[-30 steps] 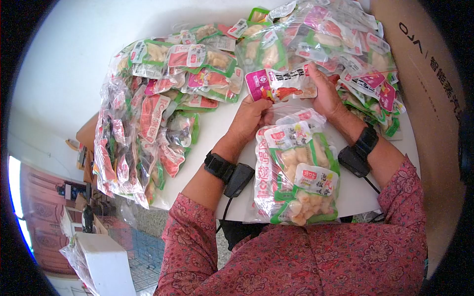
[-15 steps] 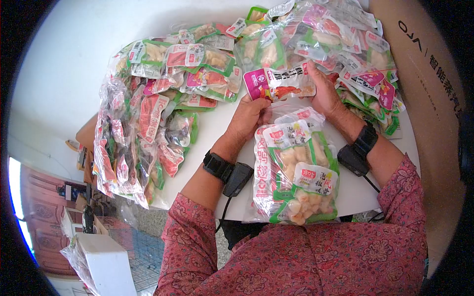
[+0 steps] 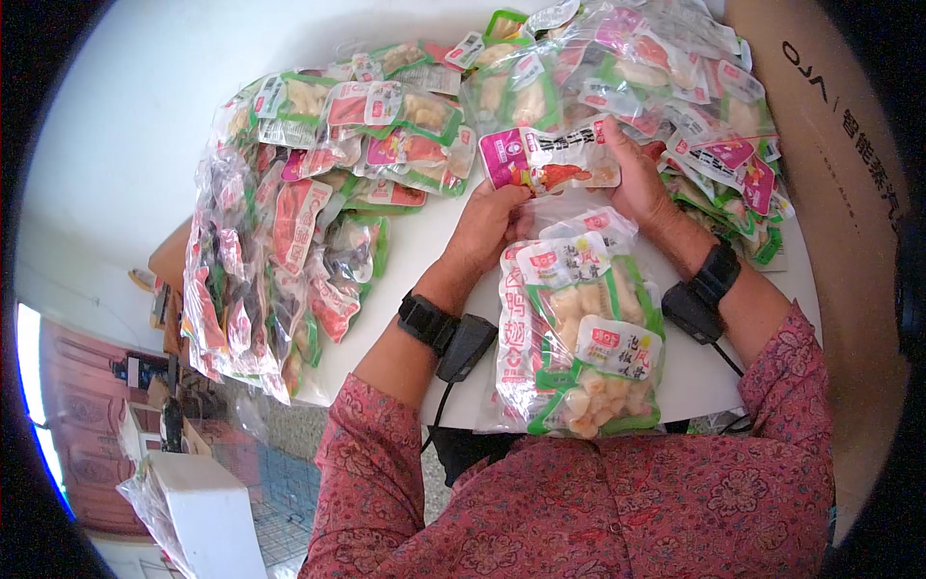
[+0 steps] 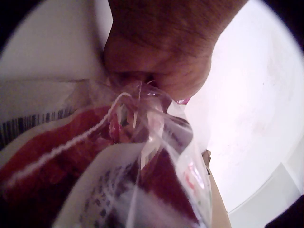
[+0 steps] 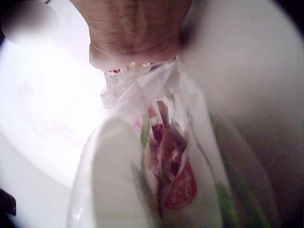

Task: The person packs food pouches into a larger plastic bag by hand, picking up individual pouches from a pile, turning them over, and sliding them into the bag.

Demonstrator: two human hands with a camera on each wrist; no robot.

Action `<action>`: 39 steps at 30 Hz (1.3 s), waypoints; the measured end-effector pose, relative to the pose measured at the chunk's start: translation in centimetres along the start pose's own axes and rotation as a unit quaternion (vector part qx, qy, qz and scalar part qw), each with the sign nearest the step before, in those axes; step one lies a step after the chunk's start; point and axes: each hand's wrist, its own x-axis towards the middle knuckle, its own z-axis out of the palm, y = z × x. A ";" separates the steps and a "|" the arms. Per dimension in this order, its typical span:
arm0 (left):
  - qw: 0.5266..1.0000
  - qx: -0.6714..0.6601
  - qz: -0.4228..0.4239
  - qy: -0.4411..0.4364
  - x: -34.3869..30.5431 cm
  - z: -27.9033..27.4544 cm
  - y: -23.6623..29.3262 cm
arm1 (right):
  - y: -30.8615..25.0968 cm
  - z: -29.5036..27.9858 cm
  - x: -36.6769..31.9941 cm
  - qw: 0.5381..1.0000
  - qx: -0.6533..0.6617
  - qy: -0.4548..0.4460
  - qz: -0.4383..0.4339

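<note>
Both hands hold a purple-and-white snack packet [image 3: 550, 162] with a red printed picture. My left hand [image 3: 482, 230] pinches its lower left corner, thumb on the front. At its right end, my right hand [image 3: 637, 183] grips it with the thumb up along the edge and the other fingers hidden behind. Just below lies a large clear plastic bag [image 3: 508, 391] filled with vacuum-packed snacks; its top edge reaches up to the left fingers. In the left wrist view, the left hand [image 4: 161, 59] is close over clear plastic [image 4: 183, 137]. The right wrist view shows the right hand [image 5: 137, 40] above the bag's gaping mouth.
Filled clear bags of snack packets [image 3: 309, 222] line the left of the white table [image 3: 424, 246]. More bags [image 3: 627, 72] are heaped at the back right. A tall cardboard box [image 3: 820, 193] stands along the right side. Black cameras [image 3: 468, 349] are strapped to both wrists.
</note>
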 end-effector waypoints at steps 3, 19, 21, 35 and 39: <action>0.998 -0.063 -0.013 -0.002 0.0 0.4 0.2 | 0.1 -0.1 0.0 1.000 0.006 -0.010 0.001; 0.994 -0.109 -0.013 -0.014 0.5 -0.5 -0.4 | 0.0 0.2 0.0 0.996 0.078 -0.042 0.016; 0.993 -0.117 -0.033 -0.005 0.6 -0.5 -0.4 | 0.0 0.2 0.0 0.995 0.087 -0.047 0.016; 0.992 -0.122 -0.018 -0.023 0.8 -0.9 -0.7 | 0.1 0.2 0.2 0.994 0.097 -0.043 0.021; 0.993 -0.108 -0.022 -0.043 0.9 -1.3 -0.8 | 0.3 -0.1 0.3 0.994 0.096 -0.054 0.021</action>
